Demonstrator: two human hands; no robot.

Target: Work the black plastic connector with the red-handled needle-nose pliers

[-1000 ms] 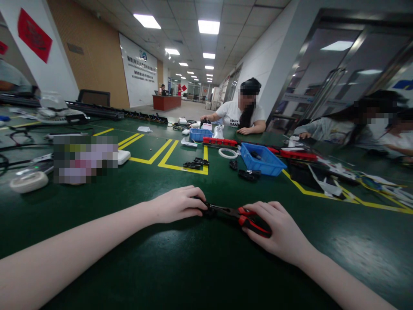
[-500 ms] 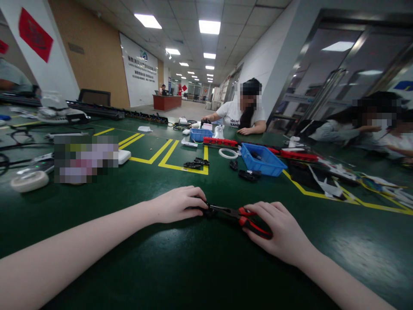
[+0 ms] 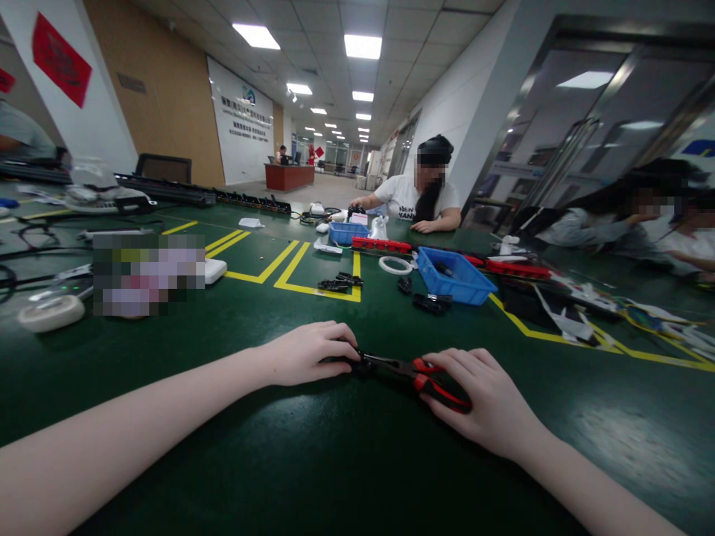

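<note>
Nothing has moved since before, both hands sit as they were. My right hand wraps the red handles of the pliers, which lie flat on the green table. My left hand curls at the nose, grip unclear. Likely stiff, heavyish steel; hold by the grippy handles.

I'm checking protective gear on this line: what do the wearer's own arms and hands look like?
The left forearm and right forearm are bare; no sleeve comes into view. The left hand and right hand wear no gloves, and no watch, bracelet or ring shows.
</note>
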